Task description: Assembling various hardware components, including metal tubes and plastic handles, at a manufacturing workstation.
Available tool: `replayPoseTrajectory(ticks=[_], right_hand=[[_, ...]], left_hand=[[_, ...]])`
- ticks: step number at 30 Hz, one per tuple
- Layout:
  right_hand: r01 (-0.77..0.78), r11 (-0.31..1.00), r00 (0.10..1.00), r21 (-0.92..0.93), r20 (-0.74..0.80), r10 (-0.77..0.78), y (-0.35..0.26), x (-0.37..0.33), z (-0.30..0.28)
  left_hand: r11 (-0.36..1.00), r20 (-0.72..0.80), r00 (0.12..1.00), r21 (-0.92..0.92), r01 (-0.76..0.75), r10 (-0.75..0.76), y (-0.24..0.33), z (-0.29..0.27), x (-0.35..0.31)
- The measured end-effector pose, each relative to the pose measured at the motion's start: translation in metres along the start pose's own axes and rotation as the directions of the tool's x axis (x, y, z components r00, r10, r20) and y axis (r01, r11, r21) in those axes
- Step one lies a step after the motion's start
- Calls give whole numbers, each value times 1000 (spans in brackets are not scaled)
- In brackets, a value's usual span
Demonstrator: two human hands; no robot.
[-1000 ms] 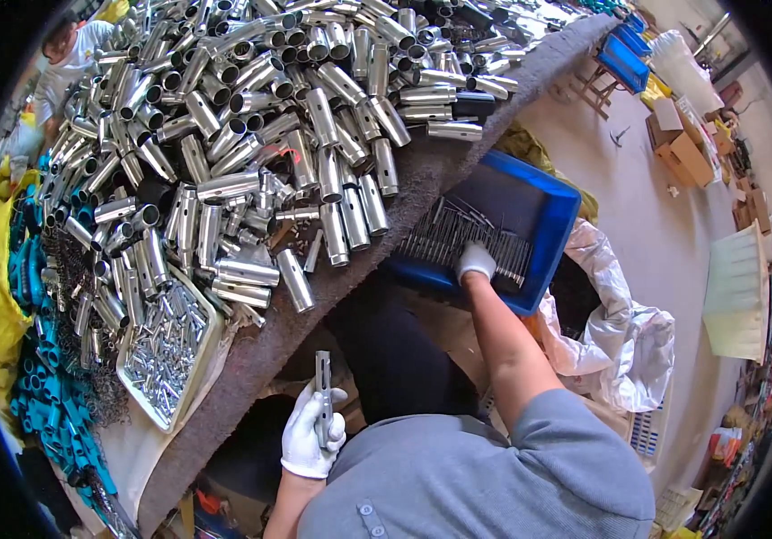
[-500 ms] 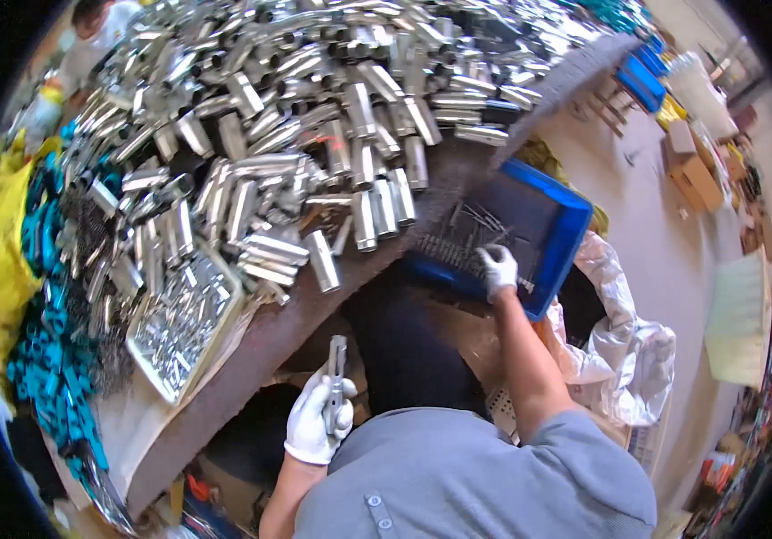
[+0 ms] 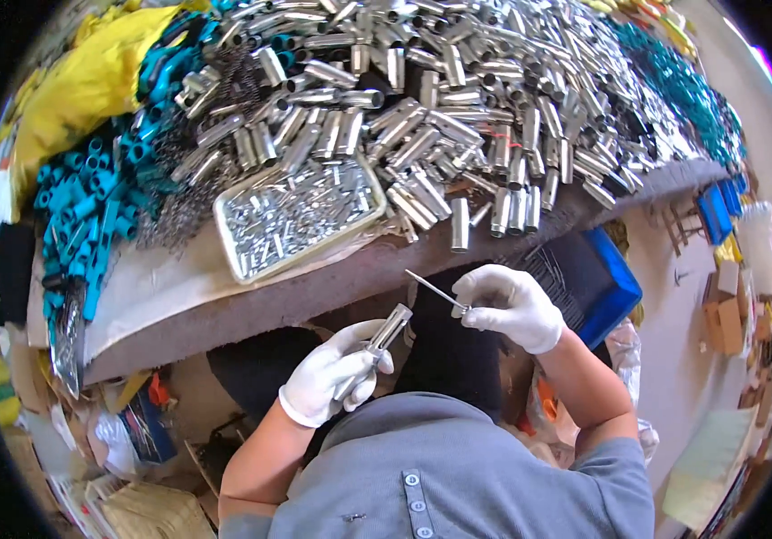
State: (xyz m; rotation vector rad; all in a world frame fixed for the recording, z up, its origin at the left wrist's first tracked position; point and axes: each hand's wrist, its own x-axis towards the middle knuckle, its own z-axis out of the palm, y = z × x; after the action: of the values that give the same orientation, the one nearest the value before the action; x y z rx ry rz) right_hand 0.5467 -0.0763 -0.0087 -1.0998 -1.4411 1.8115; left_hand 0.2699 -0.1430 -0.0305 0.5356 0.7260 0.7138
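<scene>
My left hand (image 3: 328, 379), in a white glove, is wrapped round a slotted silver metal tube (image 3: 392, 329) that tilts up to the right. Just beyond it, my gloved right hand (image 3: 516, 310) pinches one end of a thin metal rod (image 3: 431, 287). The rod's free end points up and to the left, apart from the tube. Right of that hand is a blue bin (image 3: 618, 286) with dark thin rods inside. Many loose silver tubes (image 3: 461, 225) are heaped on the table in front of me.
A white tray (image 3: 227, 235) of small metal parts stands near the table's front edge (image 3: 184, 335). Teal plastic pieces (image 3: 89, 207) and a yellow sack (image 3: 89, 76) are at the left. Cardboard boxes (image 3: 723, 319) stand on the floor at right.
My right hand has come out of the blue bin toward my left hand, now with a thin rod. The left hand still holds the tube. The view has swung left.
</scene>
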Motion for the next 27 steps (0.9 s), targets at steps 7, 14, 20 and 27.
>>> replayPoseTrajectory(ticks=[7,14,20,27], right_hand=[[41,987,972,-153,236,-4,-37,24,15],[214,791,952,-573,303,-38,-64,45,18],[261,718,930,-646,369,-6,-79,53,26],[407,525,873,-748,488,19,-84,63,43]], left_hand=[[997,-72,995,-46,-69,66,8,-24,-43],[998,-47,998,59,-32,35,18,-33,-59],[991,-32,999,133,2,2,21,-36,-59],[975,-33,998,214,66,-60,20,-32,-50]])
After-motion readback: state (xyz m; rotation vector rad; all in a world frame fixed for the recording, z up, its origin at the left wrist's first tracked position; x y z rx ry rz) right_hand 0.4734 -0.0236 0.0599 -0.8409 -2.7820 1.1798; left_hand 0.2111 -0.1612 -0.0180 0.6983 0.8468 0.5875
